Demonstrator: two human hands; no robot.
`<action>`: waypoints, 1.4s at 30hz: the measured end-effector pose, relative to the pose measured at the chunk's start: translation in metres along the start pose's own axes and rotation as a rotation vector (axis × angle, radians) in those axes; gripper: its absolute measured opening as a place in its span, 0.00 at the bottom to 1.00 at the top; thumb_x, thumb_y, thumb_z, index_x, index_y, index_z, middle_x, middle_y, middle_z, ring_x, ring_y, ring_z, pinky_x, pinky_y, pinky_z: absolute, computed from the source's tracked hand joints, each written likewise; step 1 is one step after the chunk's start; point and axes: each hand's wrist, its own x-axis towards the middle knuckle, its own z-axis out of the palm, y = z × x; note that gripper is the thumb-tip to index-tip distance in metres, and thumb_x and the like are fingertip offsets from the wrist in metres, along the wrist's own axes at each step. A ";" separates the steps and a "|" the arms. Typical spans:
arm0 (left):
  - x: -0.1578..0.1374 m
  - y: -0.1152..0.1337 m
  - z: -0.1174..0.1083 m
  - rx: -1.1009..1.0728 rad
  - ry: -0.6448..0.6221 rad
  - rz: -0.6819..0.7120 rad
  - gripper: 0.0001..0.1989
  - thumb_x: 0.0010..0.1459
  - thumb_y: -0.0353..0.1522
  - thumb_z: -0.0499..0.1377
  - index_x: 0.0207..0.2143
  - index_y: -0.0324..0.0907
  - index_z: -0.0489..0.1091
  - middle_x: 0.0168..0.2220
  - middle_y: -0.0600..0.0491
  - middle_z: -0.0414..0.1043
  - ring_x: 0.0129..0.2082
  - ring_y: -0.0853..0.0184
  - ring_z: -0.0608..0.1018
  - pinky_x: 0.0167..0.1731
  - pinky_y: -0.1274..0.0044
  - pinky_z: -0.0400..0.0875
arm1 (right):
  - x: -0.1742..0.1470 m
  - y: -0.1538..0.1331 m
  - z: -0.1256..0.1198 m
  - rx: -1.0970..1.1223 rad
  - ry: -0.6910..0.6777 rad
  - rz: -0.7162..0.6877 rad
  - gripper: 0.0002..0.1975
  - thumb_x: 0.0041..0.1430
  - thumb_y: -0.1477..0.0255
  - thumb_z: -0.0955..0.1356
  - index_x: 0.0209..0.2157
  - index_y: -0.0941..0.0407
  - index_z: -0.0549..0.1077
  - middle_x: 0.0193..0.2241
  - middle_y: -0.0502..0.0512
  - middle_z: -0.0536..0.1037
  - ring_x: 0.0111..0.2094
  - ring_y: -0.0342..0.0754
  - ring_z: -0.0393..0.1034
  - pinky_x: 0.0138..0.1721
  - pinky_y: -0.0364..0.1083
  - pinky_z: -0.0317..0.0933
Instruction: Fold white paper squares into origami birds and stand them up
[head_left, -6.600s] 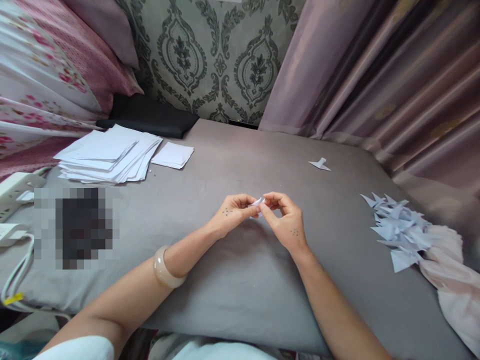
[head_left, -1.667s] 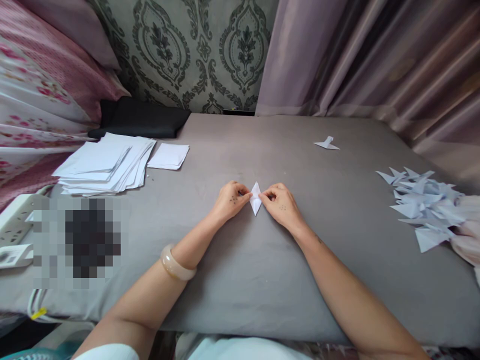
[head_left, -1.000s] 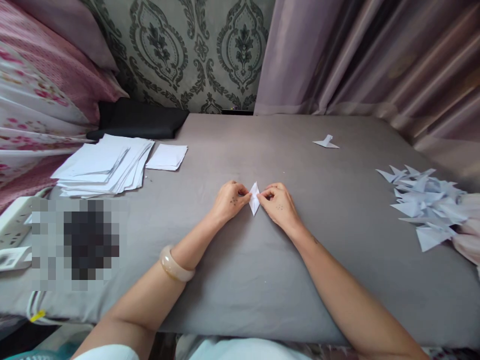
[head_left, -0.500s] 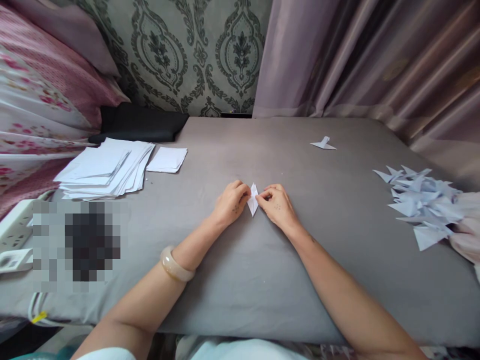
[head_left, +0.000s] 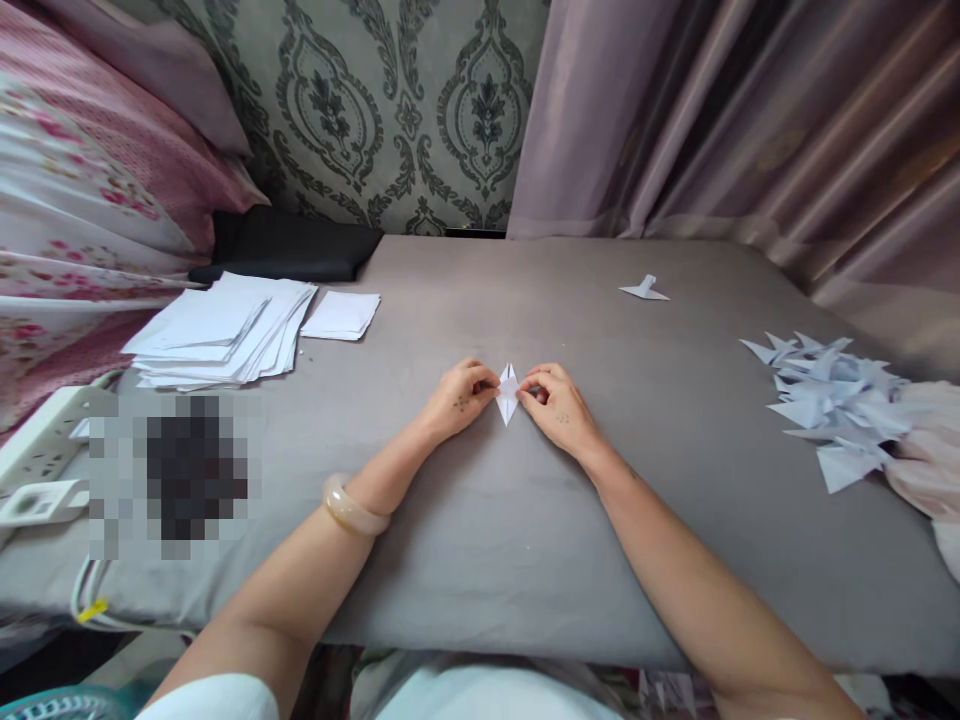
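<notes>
Between my two hands is a small white folded paper [head_left: 508,398], diamond-shaped, with a slit showing in its upper point. My left hand [head_left: 462,398] pinches its left corner between thumb and fingers. On the opposite side, my right hand [head_left: 559,405] grips the right corner the same way. The paper's lower point faces me. A pale bangle [head_left: 354,507] circles my left wrist.
Large white sheets [head_left: 225,330] lie stacked at left, beside a smaller paper stack [head_left: 341,315]. One folded paper bird [head_left: 645,289] rests at the back right. Several more birds [head_left: 836,400] are heaped at far right. A power strip [head_left: 45,440] sits on the left edge.
The folded paper looks wider now, and a slit shows in its top point. My hands have moved slightly apart, each still holding a side. The view has shifted a little.
</notes>
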 end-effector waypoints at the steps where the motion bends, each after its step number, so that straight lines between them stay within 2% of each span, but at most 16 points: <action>1: -0.001 0.000 0.000 0.019 0.001 0.024 0.05 0.55 0.26 0.56 0.32 0.39 0.73 0.34 0.51 0.68 0.29 0.71 0.70 0.34 0.77 0.67 | -0.001 0.000 0.000 -0.012 -0.003 -0.032 0.04 0.54 0.72 0.66 0.31 0.55 0.74 0.41 0.54 0.70 0.23 0.38 0.62 0.33 0.44 0.63; 7: -0.009 0.004 -0.002 0.226 -0.042 0.201 0.10 0.58 0.27 0.52 0.37 0.40 0.73 0.39 0.47 0.71 0.38 0.65 0.73 0.40 0.74 0.69 | -0.012 -0.010 -0.007 -0.225 -0.061 -0.170 0.09 0.58 0.74 0.62 0.37 0.55 0.74 0.40 0.55 0.71 0.32 0.43 0.67 0.38 0.44 0.61; 13: -0.009 0.008 -0.008 0.325 -0.105 0.172 0.10 0.59 0.29 0.52 0.37 0.42 0.73 0.38 0.49 0.73 0.39 0.64 0.74 0.37 0.75 0.68 | -0.016 -0.022 -0.014 -0.381 -0.152 -0.185 0.10 0.60 0.73 0.63 0.39 0.55 0.75 0.37 0.56 0.72 0.35 0.46 0.68 0.40 0.45 0.60; 17: -0.002 0.006 -0.010 0.269 -0.126 0.164 0.09 0.59 0.30 0.53 0.34 0.41 0.73 0.35 0.50 0.72 0.33 0.66 0.74 0.33 0.77 0.66 | -0.011 -0.023 -0.015 -0.364 -0.158 -0.161 0.11 0.62 0.71 0.62 0.37 0.55 0.76 0.35 0.56 0.74 0.36 0.47 0.69 0.40 0.44 0.59; 20: 0.005 0.003 -0.010 0.219 -0.136 0.129 0.12 0.61 0.33 0.51 0.30 0.40 0.73 0.33 0.50 0.71 0.29 0.69 0.72 0.31 0.78 0.64 | -0.005 -0.022 -0.013 -0.338 -0.125 -0.102 0.13 0.62 0.70 0.62 0.33 0.54 0.78 0.32 0.55 0.75 0.35 0.47 0.69 0.39 0.44 0.59; 26: 0.014 0.004 -0.009 0.257 -0.153 0.081 0.14 0.59 0.33 0.52 0.23 0.39 0.70 0.25 0.52 0.68 0.23 0.70 0.66 0.26 0.78 0.58 | 0.003 -0.023 -0.008 -0.278 -0.043 0.030 0.10 0.56 0.69 0.65 0.28 0.55 0.78 0.30 0.55 0.79 0.32 0.48 0.71 0.36 0.46 0.60; 31: 0.017 0.003 -0.011 0.235 -0.167 0.046 0.13 0.57 0.35 0.54 0.22 0.39 0.69 0.20 0.55 0.65 0.20 0.73 0.62 0.23 0.78 0.54 | 0.008 -0.022 -0.007 -0.215 -0.048 0.113 0.10 0.54 0.67 0.66 0.24 0.54 0.77 0.25 0.54 0.80 0.28 0.48 0.72 0.31 0.45 0.60; 42: 0.020 -0.001 -0.011 0.206 -0.148 0.038 0.12 0.56 0.35 0.56 0.24 0.38 0.71 0.21 0.54 0.69 0.20 0.73 0.64 0.23 0.79 0.56 | 0.008 -0.023 -0.007 -0.267 -0.028 0.077 0.10 0.53 0.67 0.66 0.23 0.55 0.75 0.24 0.53 0.78 0.27 0.46 0.70 0.31 0.45 0.59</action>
